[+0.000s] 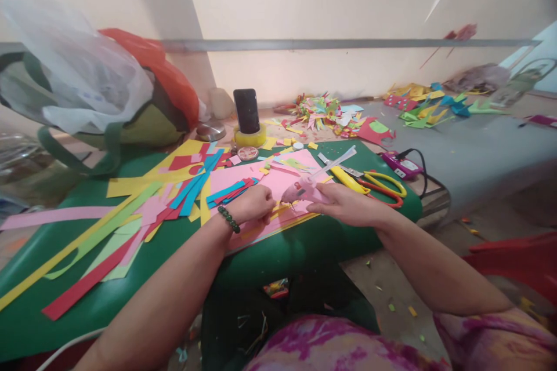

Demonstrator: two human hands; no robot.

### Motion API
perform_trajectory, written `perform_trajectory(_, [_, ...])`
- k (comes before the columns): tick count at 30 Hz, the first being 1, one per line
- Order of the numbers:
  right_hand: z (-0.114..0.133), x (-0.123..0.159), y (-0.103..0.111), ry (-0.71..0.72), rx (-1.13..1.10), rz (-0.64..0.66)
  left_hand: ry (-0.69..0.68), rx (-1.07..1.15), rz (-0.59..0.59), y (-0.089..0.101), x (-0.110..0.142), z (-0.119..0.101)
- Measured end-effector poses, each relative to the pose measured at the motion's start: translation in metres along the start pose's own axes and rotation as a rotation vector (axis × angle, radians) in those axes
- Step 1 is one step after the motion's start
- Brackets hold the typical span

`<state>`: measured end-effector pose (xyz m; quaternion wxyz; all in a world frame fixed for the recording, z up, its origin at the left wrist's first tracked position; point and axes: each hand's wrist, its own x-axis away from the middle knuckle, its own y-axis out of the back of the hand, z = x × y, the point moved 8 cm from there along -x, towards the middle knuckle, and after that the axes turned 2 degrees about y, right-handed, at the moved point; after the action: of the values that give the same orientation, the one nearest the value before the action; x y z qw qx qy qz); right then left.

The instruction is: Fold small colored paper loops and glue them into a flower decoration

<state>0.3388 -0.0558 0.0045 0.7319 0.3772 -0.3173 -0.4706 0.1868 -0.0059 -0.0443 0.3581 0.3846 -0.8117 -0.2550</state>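
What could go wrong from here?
1. Burn: the left hand sits close to the front end of the pink glue gun in the right hand; that end may be hot.
2. Stray glue: pink paper lies beneath, so a drip could mark it.
3. Knock: scissors lie near the right hand's wrist; a backward move might catch them.
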Motion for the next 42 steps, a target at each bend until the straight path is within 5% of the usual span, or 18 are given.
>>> perform_trajectory(20, [-0.012, 0.003, 0.011, 0.011, -0.004, -0.092, -0.027, 0.081, 0.013, 0.000, 0.000, 0.002])
perform_trajectory(25, [-0.012, 0.009, 0.038, 0.036, -0.245, -0.340, -0.013, 0.276, 0.030, 0.012, 0.006, 0.001])
perform_trajectory(29, [-0.040, 0.011, 0.076, -0.078, -0.422, -0.639, -0.124, 0.510, 0.058, 0.027, 0.015, -0.008])
perform_trajectory(33, [-0.077, -0.001, 0.112, -0.304, -0.169, -0.834, -0.220, 0.736, -0.019, 0.043, 0.017, -0.009])
perform_trajectory(37, [-0.107, -0.039, 0.108, -0.499, 0.145, -0.575, -0.251, 0.948, -0.148, 0.054, 0.011, -0.001])
perform_trajectory(42, [-0.135, -0.068, 0.080, -0.563, 0.153, -0.308, -0.233, 0.950, -0.222, 0.058, 0.007, 0.004])
